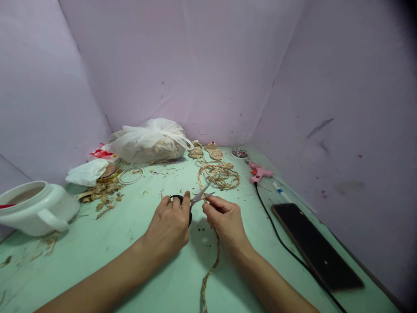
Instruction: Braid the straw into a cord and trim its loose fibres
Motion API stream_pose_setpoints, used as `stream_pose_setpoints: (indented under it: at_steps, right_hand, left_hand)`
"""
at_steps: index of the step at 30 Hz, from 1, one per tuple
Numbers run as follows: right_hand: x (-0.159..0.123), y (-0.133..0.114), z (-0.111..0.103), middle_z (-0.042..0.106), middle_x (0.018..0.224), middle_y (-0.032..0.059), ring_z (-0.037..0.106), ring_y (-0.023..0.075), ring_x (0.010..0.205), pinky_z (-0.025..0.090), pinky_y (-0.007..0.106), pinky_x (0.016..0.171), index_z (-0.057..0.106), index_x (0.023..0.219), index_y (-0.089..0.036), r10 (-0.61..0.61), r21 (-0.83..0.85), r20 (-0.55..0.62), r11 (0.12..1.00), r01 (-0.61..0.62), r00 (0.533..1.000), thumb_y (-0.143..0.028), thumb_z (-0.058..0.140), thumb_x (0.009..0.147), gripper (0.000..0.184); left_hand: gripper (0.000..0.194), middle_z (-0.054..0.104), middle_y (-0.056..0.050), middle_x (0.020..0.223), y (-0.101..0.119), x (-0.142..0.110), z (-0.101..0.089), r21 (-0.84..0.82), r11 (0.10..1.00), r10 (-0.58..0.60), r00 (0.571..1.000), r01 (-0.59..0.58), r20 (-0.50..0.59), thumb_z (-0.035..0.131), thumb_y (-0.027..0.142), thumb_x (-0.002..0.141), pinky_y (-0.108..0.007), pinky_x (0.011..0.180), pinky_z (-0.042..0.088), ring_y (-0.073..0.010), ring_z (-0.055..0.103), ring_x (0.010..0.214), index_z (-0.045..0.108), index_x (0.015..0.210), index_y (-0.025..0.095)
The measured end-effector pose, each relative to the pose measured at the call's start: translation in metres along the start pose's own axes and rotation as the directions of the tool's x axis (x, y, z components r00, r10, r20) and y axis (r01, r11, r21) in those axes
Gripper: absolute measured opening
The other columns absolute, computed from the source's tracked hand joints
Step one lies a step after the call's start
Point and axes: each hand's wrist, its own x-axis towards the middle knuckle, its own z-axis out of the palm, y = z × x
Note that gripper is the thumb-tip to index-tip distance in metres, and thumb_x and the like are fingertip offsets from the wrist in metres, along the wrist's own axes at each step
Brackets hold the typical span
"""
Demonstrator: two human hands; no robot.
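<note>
My left hand point(169, 226) is closed round the black handles of a pair of scissors point(195, 199). The open blades point right, at a braided straw cord point(213, 256). My right hand point(226, 219) pinches that cord just beside the blades. The cord runs from a loose coil point(219, 174) further back, through my right hand, and down toward the near edge of the green table point(107, 243).
A white tied plastic bag point(148, 141) and small woven pieces point(208, 151) lie at the back. A pink glue gun point(259, 172) with a black cable point(276, 234) and a dark phone point(316, 248) sit right. A white jug point(35, 208), straw scraps point(102, 193) and a clear ring point(130, 175) sit left.
</note>
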Motion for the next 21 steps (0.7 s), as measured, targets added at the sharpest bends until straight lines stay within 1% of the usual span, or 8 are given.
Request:
stream_pose_setpoints:
  at_steps: [3, 7, 10, 12, 14, 16, 18, 21]
  right_hand:
    - [0.001, 0.002, -0.001, 0.037, 0.053, -0.0052, 0.035, 0.0062, 0.045, 0.030, 0.019, 0.042, 0.059, 0.057, -0.015, -0.014, 0.022, 0.013, 1.000, 0.013, 1.000, -0.017, 0.053, 0.065, 0.010]
    - [0.002, 0.004, -0.002, 0.037, 0.052, -0.0055, 0.036, 0.0065, 0.045, 0.030, 0.020, 0.042, 0.059, 0.057, -0.015, -0.012, 0.017, 0.012, 1.000, 0.012, 1.000, -0.018, 0.054, 0.066, 0.011]
    - [0.005, 0.006, -0.002, 0.039, 0.053, -0.0052, 0.036, 0.0066, 0.046, 0.031, 0.020, 0.043, 0.064, 0.065, -0.015, -0.006, 0.002, 0.003, 1.000, 0.006, 1.000, -0.019, 0.054, 0.066, 0.011]
    - [0.007, 0.008, -0.003, 0.041, 0.055, -0.0047, 0.035, 0.0067, 0.046, 0.030, 0.020, 0.044, 0.066, 0.072, -0.015, 0.004, -0.007, 0.001, 1.000, -0.004, 1.000, -0.019, 0.053, 0.067, 0.015]
    - [0.009, 0.009, -0.004, 0.042, 0.054, -0.0043, 0.035, 0.0069, 0.046, 0.030, 0.021, 0.043, 0.065, 0.070, -0.015, 0.008, -0.027, -0.002, 1.000, -0.008, 1.000, -0.019, 0.052, 0.067, 0.014]
    - [0.009, 0.009, -0.004, 0.041, 0.051, -0.0041, 0.034, 0.0072, 0.046, 0.029, 0.021, 0.043, 0.061, 0.059, -0.014, 0.000, -0.059, -0.004, 0.998, 0.000, 1.000, -0.018, 0.052, 0.066, 0.012]
    - [0.008, 0.009, -0.003, 0.041, 0.051, -0.0038, 0.035, 0.0077, 0.047, 0.029, 0.021, 0.044, 0.056, 0.052, -0.014, -0.015, -0.093, -0.001, 0.996, 0.015, 1.000, -0.018, 0.052, 0.066, 0.015]
    - [0.005, 0.011, 0.000, 0.042, 0.054, -0.0032, 0.037, 0.0081, 0.049, 0.030, 0.021, 0.045, 0.055, 0.052, -0.015, -0.030, -0.113, 0.008, 0.993, 0.030, 1.000, -0.017, 0.051, 0.067, 0.016]
  left_hand:
    - [0.057, 0.060, -0.014, 0.083, 0.001, 0.001, 0.001, -0.028, 1.000, 0.005, 0.999, -0.003, 0.049, 0.038, 0.007, 0.068, -0.036, 0.083, 0.037, -0.0216, 0.054, 0.076, 0.038, 0.125, -0.001]
    - [0.055, 0.061, -0.014, 0.083, 0.002, 0.002, 0.002, -0.101, 0.995, 0.030, 0.993, -0.019, 0.115, 0.036, 0.005, 0.069, -0.037, 0.080, 0.039, -0.0224, 0.055, 0.077, 0.038, 0.123, -0.001]
    - [0.051, 0.061, -0.012, 0.080, 0.003, 0.002, 0.004, -0.161, 0.987, 0.027, 0.983, 0.003, 0.182, 0.033, 0.004, 0.071, -0.035, 0.073, 0.041, -0.0222, 0.055, 0.074, 0.040, 0.121, 0.003]
    - [0.049, 0.061, -0.011, 0.078, 0.003, 0.002, 0.004, -0.185, 0.983, 0.022, 0.979, 0.016, 0.203, 0.032, 0.004, 0.072, -0.035, 0.072, 0.041, -0.0219, 0.055, 0.073, 0.041, 0.120, 0.005]
    - [0.048, 0.061, -0.012, 0.085, 0.001, 0.003, 0.003, -0.175, 0.985, 0.021, 0.987, 0.008, 0.160, 0.032, 0.007, 0.074, -0.038, 0.078, 0.039, -0.0224, 0.054, 0.079, 0.041, 0.121, 0.005]
    - [0.050, 0.059, -0.015, 0.093, -0.001, 0.005, 0.002, -0.133, 0.991, 0.015, 0.997, -0.004, 0.081, 0.034, 0.012, 0.075, -0.042, 0.086, 0.033, -0.0237, 0.053, 0.086, 0.038, 0.124, 0.004]
    - [0.052, 0.057, -0.017, 0.099, -0.003, 0.007, 0.002, -0.095, 0.995, 0.016, 0.999, -0.013, 0.030, 0.036, 0.014, 0.075, -0.043, 0.089, 0.030, -0.0247, 0.051, 0.089, 0.037, 0.126, 0.002]
    - [0.054, 0.056, -0.017, 0.101, -0.003, 0.007, 0.004, -0.077, 0.997, 0.024, 0.999, -0.021, 0.042, 0.037, 0.013, 0.072, -0.040, 0.088, 0.031, -0.0242, 0.050, 0.088, 0.038, 0.125, 0.002]
